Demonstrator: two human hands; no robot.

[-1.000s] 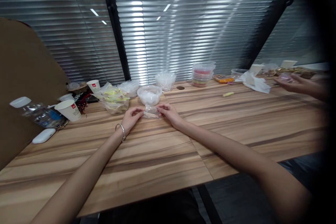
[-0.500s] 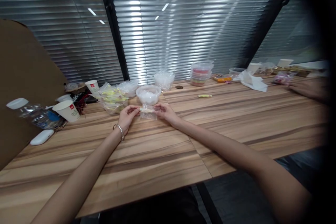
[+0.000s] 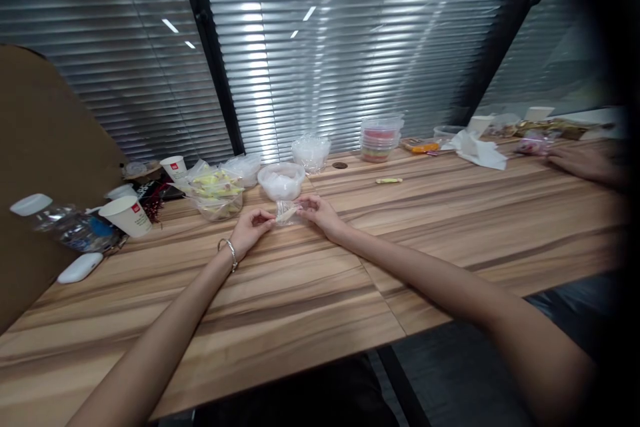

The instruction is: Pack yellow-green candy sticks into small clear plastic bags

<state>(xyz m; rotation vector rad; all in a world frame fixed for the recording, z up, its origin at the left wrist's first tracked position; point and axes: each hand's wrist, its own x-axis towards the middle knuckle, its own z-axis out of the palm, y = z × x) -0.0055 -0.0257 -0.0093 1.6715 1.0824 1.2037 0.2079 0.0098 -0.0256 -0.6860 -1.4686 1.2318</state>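
White plastic is noted first: a rounded case (image 3: pixel 80 268) is located at 8 o'clock from the clear packet (image 3: pixel 286 211), on the wooden tabletop (image 3: pixel 300 293). A paper cup (image 3: pixel 131 217) is seen tilted at 9 o'clock, and yellow pieces (image 3: pixel 215 181) are held in a clear bowl (image 3: pixel 219 209) at 10 o'clock. The packet's left edge is met by the left hand (image 3: pixel 249 230), its thumb and fingers brought narrowly together. The packet is positioned between both hands, a pale strip (image 3: pixel 287 215) visible inside; a round tub (image 3: pixel 281 193) is placed just beyond, at 12 o'clock. The packet's right edge is pinched by the right hand (image 3: pixel 323 215). Stacked containers (image 3: pixel 379 141) are observed near 2 o'clock; another person's hand (image 3: pixel 583 163) is recorded at 3 o'clock.
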